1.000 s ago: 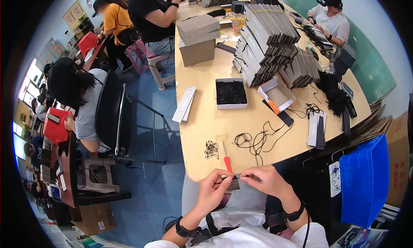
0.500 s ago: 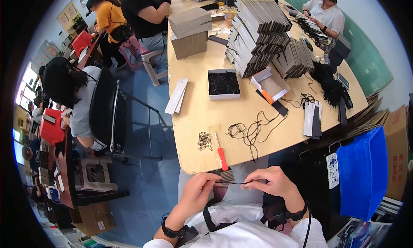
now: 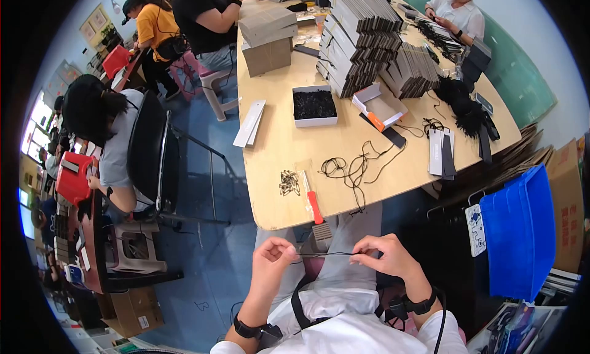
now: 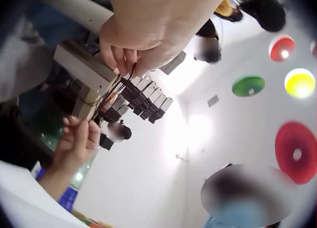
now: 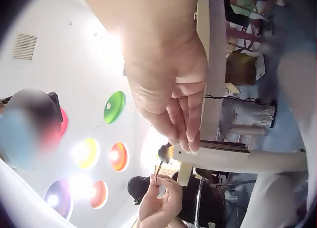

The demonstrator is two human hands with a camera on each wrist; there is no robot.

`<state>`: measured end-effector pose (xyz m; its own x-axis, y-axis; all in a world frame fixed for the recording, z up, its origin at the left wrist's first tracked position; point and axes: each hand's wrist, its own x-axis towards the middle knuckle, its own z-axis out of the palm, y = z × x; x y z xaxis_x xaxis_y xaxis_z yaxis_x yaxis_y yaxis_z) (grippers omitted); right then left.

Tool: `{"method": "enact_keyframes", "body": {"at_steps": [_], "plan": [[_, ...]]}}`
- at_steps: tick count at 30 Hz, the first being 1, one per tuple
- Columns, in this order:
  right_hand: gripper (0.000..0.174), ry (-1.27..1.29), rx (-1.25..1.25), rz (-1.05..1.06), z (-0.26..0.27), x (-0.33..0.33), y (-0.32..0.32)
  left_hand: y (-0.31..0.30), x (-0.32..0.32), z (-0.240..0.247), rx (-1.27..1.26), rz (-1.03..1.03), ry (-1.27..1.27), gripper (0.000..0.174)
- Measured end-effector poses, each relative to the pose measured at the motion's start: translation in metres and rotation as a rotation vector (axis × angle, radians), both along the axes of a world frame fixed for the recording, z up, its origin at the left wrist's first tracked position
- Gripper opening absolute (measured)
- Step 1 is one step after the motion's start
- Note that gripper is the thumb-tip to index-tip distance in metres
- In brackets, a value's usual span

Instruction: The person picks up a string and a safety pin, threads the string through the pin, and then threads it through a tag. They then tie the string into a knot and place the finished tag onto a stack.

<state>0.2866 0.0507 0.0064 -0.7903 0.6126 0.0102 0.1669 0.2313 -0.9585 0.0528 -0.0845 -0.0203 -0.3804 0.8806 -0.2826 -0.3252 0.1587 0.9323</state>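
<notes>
We see both hands raised in front of the torso, over the lap and just short of the near edge of the desk (image 3: 276, 151). The left hand (image 3: 270, 257) is bent at the wrist with its back turned up toward the head camera. Its fingers are curled in, and the thumb and forefinger pinch one end of a thin black cord (image 3: 326, 254). The right hand (image 3: 380, 255) faces it at the same height. Its thumb and forefinger grip the other end, and its remaining fingers are loosely bent behind them. The cord runs taut and nearly level between the two hands, roughly parallel to the desk's near edge and just below it.

In the left wrist view we see the left fingers bunched tight, with the dark cord leading from their tips toward the other hand. In the right wrist view the right fingers are pressed together, but the cord there is too thin for us to make out.

A grey ribbed piece (image 3: 321, 232) sits just off the desk's near edge, and we cannot tell what it rests on. On the desk, close to that edge, lies a red-handled tool (image 3: 314, 206). Loose black cords (image 3: 351, 169) are tangled on one side of it and small metal clips (image 3: 287, 182) lie on the other. Farther in on the desk stands a white box (image 3: 314, 106) of black pieces.
</notes>
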Motion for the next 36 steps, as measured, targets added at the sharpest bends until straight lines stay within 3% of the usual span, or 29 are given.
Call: {"method": "enact_keyframes", "body": {"at_steps": [2,3,5,6,8,12,14,15,18,19,21,25,26,27,33,36], "plan": [[0.012,-0.026,-0.003,0.01,-0.013,0.005,-0.005,-0.001,0.007,-0.004,0.055,0.11,-0.515,0.008],[0.012,-0.025,-0.004,0.012,-0.018,0.008,-0.007,-0.001,0.009,-0.001,0.054,0.112,-0.513,0.008],[0.011,-0.054,0.035,-0.003,-0.027,0.014,-0.008,-0.001,0.012,0.008,0.041,0.035,-1.012,0.009],[0.011,-0.052,0.035,-0.001,-0.029,0.017,-0.007,-0.002,0.012,0.006,0.042,0.036,-1.01,0.009],[0.01,-0.051,-0.014,-0.012,-0.03,0.024,-0.004,-0.002,0.012,0.002,0.028,-0.017,-0.743,0.009],[0.009,-0.038,0.069,0.023,-0.028,0.032,0.002,0.001,0.016,0.002,0.092,-0.061,-0.579,0.01],[0.007,-0.004,0.036,-0.047,-0.027,0.037,0.007,0.006,0.025,0.001,0.127,-0.015,-0.321,0.013],[0.007,-0.003,0.035,-0.05,-0.029,0.038,0.009,0.01,0.031,0.002,0.126,-0.017,-0.321,0.013],[0.007,0.013,-0.084,-0.222,-0.04,0.038,0.021,0.023,0.047,-0.002,0.16,0.087,0.321,0.011],[0.007,0.015,-0.082,-0.224,-0.046,0.036,0.023,0.023,0.049,-0.005,0.162,0.085,0.322,0.011],[0.008,-0.01,-0.126,-0.248,-0.06,0.033,0.028,0.026,0.05,-0.006,0.203,0.132,0.923,0.011],[0.009,-0.071,-0.259,-0.262,-0.098,0.022,0.031,0.025,0.052,-0.005,0.19,0.137,1.016,0.013],[0.01,-0.11,-0.285,-0.242,-0.114,0.02,0.033,0.026,0.052,-0.005,0.23,0.157,1.142,0.016],[0.01,-0.149,-0.311,-0.223,-0.117,0.017,0.033,0.026,0.051,-0.005,0.27,0.176,1.268,0.02],[0.011,-0.142,-0.373,-0.094,-0.138,0.011,0.02,0.026,0.05,0.001,0.338,0.167,1.463,0.028],[0.012,-0.125,-0.394,-0.064,-0.144,0.012,0.017,0.025,0.056,0.004,0.283,0.181,1.482,0.024]]}}
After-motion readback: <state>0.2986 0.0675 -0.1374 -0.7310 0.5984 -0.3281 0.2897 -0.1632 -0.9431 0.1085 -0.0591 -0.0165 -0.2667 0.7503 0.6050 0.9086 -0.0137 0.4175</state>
